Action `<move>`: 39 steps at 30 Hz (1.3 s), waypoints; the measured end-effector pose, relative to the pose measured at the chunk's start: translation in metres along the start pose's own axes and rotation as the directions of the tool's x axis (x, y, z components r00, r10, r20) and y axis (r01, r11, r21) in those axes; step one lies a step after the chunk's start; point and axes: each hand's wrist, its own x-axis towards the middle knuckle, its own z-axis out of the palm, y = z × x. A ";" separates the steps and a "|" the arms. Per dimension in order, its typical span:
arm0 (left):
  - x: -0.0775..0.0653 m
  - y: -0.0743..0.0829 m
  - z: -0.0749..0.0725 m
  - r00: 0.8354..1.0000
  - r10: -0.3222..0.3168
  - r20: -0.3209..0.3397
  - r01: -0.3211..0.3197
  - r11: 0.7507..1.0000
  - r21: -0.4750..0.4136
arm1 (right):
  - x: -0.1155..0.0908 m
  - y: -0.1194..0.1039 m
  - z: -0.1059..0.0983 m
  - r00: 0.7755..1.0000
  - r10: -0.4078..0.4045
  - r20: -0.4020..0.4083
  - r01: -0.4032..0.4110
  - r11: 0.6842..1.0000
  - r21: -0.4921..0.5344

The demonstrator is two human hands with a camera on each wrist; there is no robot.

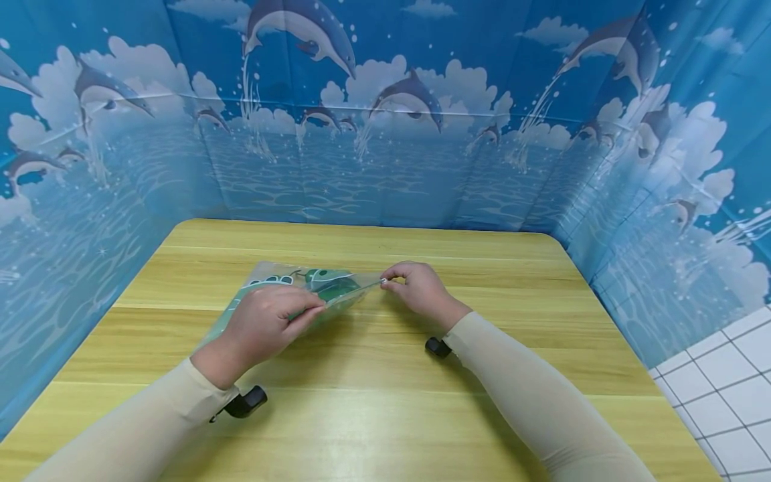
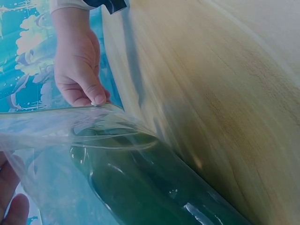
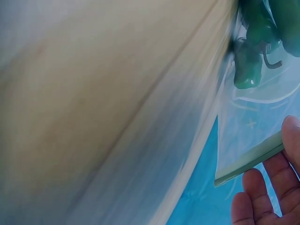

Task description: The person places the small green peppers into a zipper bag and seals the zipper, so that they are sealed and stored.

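A clear zip bag (image 1: 357, 292) with printed patterns lies tilted above the table, and green peppers (image 1: 328, 276) are inside it. In the right wrist view the peppers (image 3: 248, 63) show a curved stem through the plastic. My left hand (image 1: 262, 321) pinches the near part of the bag's top edge. Farther right, my right hand (image 1: 418, 291) pinches the far end of that edge between thumb and fingers. The left wrist view shows the right hand (image 2: 77, 65) gripping the bag's corner, with dark green peppers (image 2: 136, 173) below. Between the hands the edge runs fairly straight.
A yellow wood-grain table (image 1: 385, 408) lies beneath both arms. A blue dolphin-print curtain (image 1: 385, 161) surrounds its back and sides. Black wrist devices (image 1: 247, 402) hang below the sleeves. White tiles (image 1: 729, 375) show at the right.
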 end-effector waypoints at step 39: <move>-0.001 0.003 0.000 1.000 -0.003 -0.009 0.004 1.000 0.013 | 0.006 0.016 -0.005 0.998 0.056 0.011 -0.056 0.998 -0.031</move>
